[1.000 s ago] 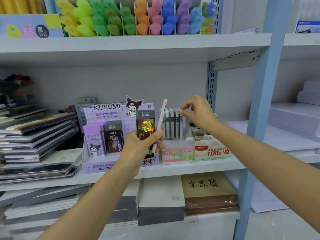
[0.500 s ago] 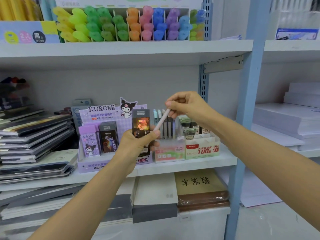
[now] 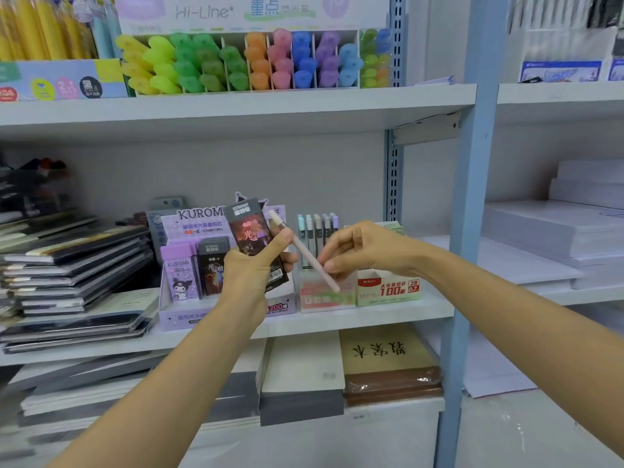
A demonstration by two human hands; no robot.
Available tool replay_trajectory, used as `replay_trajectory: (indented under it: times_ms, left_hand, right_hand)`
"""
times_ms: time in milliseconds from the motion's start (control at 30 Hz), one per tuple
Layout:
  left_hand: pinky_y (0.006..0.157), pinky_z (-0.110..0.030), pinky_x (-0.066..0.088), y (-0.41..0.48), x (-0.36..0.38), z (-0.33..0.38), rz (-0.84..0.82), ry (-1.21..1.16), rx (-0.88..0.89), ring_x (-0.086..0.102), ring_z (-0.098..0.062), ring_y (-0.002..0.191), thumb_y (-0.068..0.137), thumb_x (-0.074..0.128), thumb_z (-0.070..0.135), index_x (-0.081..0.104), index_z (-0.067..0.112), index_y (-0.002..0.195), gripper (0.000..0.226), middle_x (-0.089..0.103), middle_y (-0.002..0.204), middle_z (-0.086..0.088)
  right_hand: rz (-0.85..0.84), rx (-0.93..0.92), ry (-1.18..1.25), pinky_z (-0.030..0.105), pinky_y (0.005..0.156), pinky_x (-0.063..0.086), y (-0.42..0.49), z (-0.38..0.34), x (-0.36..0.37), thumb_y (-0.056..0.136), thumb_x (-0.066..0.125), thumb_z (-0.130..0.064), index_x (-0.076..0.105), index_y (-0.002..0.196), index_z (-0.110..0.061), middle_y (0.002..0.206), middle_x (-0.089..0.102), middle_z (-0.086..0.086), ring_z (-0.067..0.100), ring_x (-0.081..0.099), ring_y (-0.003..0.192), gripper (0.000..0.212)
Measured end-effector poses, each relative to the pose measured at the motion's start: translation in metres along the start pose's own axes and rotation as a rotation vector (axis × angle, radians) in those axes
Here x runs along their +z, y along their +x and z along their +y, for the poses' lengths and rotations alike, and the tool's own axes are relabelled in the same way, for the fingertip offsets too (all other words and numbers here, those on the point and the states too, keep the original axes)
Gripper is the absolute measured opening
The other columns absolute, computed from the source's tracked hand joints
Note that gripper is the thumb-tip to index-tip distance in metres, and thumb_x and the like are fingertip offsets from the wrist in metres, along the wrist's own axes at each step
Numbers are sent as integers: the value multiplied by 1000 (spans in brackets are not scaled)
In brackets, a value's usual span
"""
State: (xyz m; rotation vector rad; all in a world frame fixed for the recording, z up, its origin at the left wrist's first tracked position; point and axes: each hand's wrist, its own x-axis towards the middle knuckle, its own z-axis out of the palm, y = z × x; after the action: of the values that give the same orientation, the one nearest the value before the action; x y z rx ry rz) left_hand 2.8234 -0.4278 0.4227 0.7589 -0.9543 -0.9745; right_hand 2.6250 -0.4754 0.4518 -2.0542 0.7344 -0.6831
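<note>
Two items in hand, both held in the air in front of the grey metal middle shelf (image 3: 371, 314): left hand (image 3: 251, 275) grips a black rectangular printed pack (image 3: 250, 236), upright with its top leaning slightly left, fingers curled round its right edge and thumb laid across the front. Thumb tip sits at a slim pale-pink plastic stick (image 3: 305, 256); cannot tell if it pins the stick to the pack. Stick runs diagonally, top end beside the pack's upper right corner, bottom end down to the right. Right hand (image 3: 361, 251) pinches the stick's lower half between thumb and fingertips, other fingers loosely curled. Hands close together, not touching. Behind the pack: purple cardboard Kuromi display tray (image 3: 189, 228) with one purple and one black pack standing in its front row. Just right of it, behind the stick: clear plastic holder (image 3: 324, 298) with a row of pastel-capped pens upright. Next right, just beside it: white-and-green carton (image 3: 388, 292) printed 100 in red. Slanted stack of dark flat notebooks (image 3: 74, 265) at the shelf's left end. Upper shelf: rows of translucent highlighters (image 3: 236, 62), yellow through green, orange, pink, blue, purple. Pale blue steel upright (image 3: 472, 197) right of the hands, white paper reams (image 3: 557, 231) beyond it
</note>
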Motion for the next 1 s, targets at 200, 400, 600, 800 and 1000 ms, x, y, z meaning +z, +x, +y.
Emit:
replay_trajectory:
  times_ms: [200, 400, 600, 800, 1000]
  left_hand:
    - [51, -19, 51, -6, 2, 2, -95, 210, 69, 61, -11, 50, 76, 79, 15, 71, 12, 82, 11, 68, 59, -3]
    - [55, -20, 54, -2, -1, 4, -146, 230, 57, 68, -13, 58, 77, 79, 19, 71, 12, 91, 18, 75, 73, -3]
    - [59, -30, 59, 15, -24, 3, -64, 81, -82, 71, -23, 63, 95, 56, 21, 59, 8, 103, 15, 75, 82, -7]
    - [66, -30, 60, 20, -45, -7, -132, 101, -60, 73, -25, 80, 99, 52, 18, 60, 2, 107, 20, 75, 88, -11]
    - [64, -29, 59, 22, -53, -13, -164, 138, -47, 73, -23, 78, 98, 53, 20, 62, 9, 108, 17, 75, 94, -11]
  right_hand:
    - [308, -152, -29, 21, 71, 55, 13, -23, 9, 91, 63, -33, 72, 106, -18, 90, 72, -4, 10, 67, 81, 23]
    - [250, -174, -108, 22, 71, 55, 23, -36, 11, 93, 62, -22, 69, 99, -8, 89, 71, 7, 11, 65, 76, 17]
    - [652, -238, 14, 26, 71, 59, 37, -41, -18, 98, 53, -12, 55, 108, 1, 91, 68, 18, 17, 68, 71, 17]
    - [657, -96, -148, 28, 70, 59, 62, -4, -3, 96, 55, -9, 54, 102, -1, 89, 70, 18, 20, 69, 72, 9]
    - [597, -120, -304, 21, 65, 56, 72, 15, 3, 97, 55, -12, 54, 93, -9, 80, 69, 7, 15, 70, 69, 5]
